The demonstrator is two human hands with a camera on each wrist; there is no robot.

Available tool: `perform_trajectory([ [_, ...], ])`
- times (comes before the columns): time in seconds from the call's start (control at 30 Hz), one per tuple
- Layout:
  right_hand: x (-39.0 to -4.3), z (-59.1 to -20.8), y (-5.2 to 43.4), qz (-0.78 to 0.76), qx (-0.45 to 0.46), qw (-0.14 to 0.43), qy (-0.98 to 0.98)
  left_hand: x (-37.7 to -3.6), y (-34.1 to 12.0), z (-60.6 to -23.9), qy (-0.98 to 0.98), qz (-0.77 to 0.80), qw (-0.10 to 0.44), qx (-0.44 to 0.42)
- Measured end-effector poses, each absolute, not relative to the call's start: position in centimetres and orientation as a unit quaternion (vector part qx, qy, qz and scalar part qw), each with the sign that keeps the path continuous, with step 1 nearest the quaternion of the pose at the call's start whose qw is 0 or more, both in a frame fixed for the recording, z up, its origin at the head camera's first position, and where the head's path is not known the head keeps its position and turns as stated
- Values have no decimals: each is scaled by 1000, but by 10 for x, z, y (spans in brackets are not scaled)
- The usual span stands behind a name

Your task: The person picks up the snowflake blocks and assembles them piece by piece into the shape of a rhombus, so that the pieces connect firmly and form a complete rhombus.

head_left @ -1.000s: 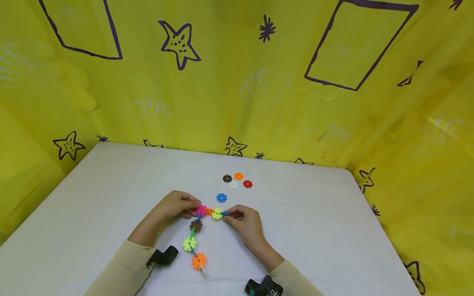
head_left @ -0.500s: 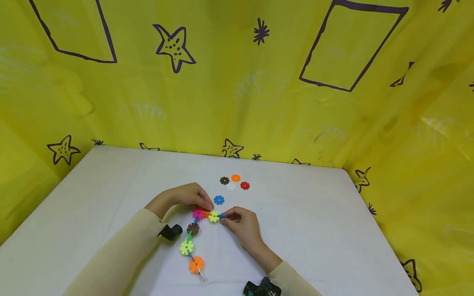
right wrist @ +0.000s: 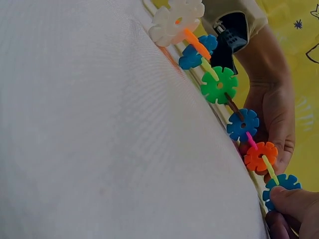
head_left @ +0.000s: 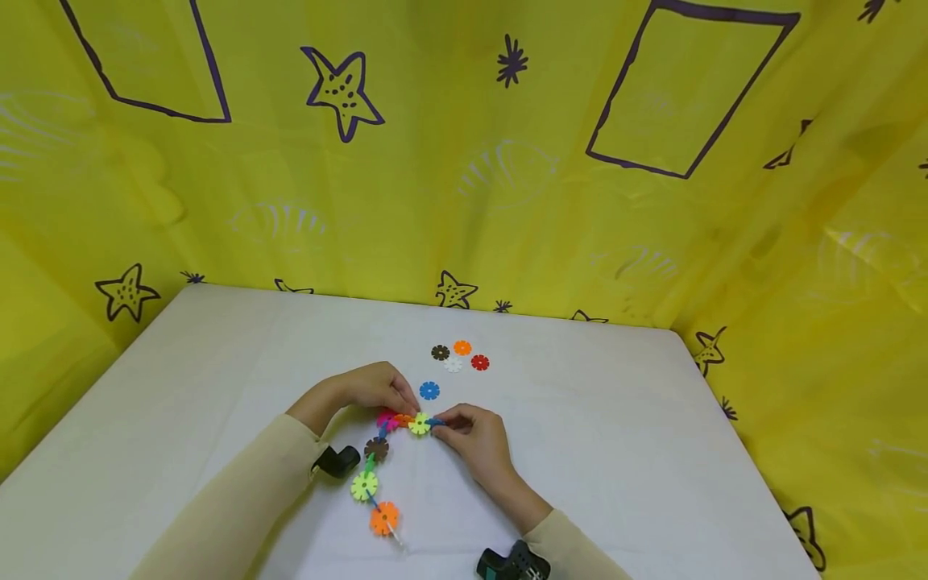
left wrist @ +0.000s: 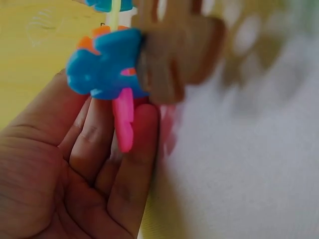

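White cloth-covered worktop (head_left: 623,451), edged at the back and sides by yellow curtain. Near the middle, a chain of snowflake discs (head_left: 377,467) lying on the cloth — bending from orange at the near end up to pink and yellow-green. Just beyond, a loose blue disc (head_left: 429,391); farther back, a tight cluster — brown disc (head_left: 440,352), orange disc (head_left: 461,348), white disc (head_left: 453,365), red disc (head_left: 479,362).

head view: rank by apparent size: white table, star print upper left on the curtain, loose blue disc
1. white table
2. star print
3. loose blue disc
Clear gaps; the curtain lies behind the table, so true sizes may differ.
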State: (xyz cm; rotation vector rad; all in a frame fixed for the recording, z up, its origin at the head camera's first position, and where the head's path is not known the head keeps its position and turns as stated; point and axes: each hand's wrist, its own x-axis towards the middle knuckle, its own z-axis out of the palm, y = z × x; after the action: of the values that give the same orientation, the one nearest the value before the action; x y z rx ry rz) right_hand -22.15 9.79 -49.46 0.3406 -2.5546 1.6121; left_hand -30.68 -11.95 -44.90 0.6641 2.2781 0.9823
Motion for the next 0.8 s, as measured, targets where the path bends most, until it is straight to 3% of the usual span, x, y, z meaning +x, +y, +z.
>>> perform_trajectory([
  [0.27, -204, -484, 105, 614, 37, -12, -789, -307, -124, -454, 843, 392, 281, 239],
  [0.4, -174, -473, 109, 642, 6, -92, -761, -306, -124, -455, 840, 399, 283, 235],
  [0.57, -137, -468, 97, 628, 50, -186, -754, -307, -123, -454, 840, 395, 283, 240],
  [0.8, -123, -476, 79, 594, 100, -194, -775, -309, -125, -456, 839, 396, 285, 241],
])
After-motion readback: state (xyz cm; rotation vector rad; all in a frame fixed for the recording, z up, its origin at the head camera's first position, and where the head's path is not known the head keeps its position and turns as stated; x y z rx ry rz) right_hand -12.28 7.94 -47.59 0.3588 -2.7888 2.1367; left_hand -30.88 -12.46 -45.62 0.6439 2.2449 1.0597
